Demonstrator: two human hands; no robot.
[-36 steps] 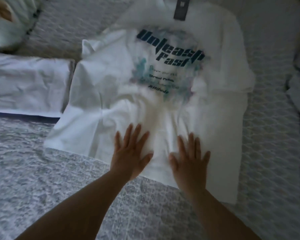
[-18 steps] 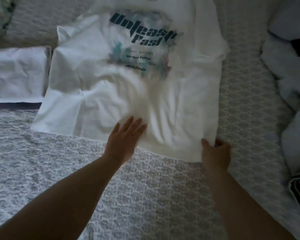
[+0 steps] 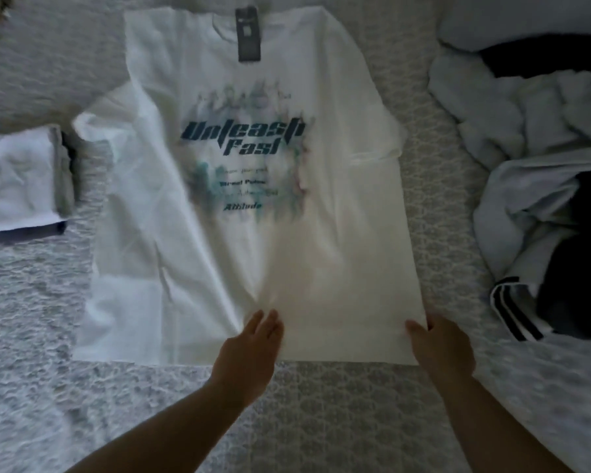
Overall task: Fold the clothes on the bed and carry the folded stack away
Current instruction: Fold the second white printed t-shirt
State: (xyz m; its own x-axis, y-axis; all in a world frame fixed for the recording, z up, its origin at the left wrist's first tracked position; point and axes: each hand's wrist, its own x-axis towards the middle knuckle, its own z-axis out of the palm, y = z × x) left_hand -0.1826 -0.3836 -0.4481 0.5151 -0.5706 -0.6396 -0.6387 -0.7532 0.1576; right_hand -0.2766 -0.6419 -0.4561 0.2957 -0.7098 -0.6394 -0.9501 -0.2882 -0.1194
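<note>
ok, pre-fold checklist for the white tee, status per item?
1. T-shirt spread print side up: ok.
2. Left hand flat on the hem: ok.
3. Right hand grips the hem corner: ok.
4. Fabric smooth: not ok, creases on the left half.
5. Left sleeve flat: not ok, bunched.
6. Space for the fold: ok, folded stack and unfolded pile lie apart from the shirt.
</note>
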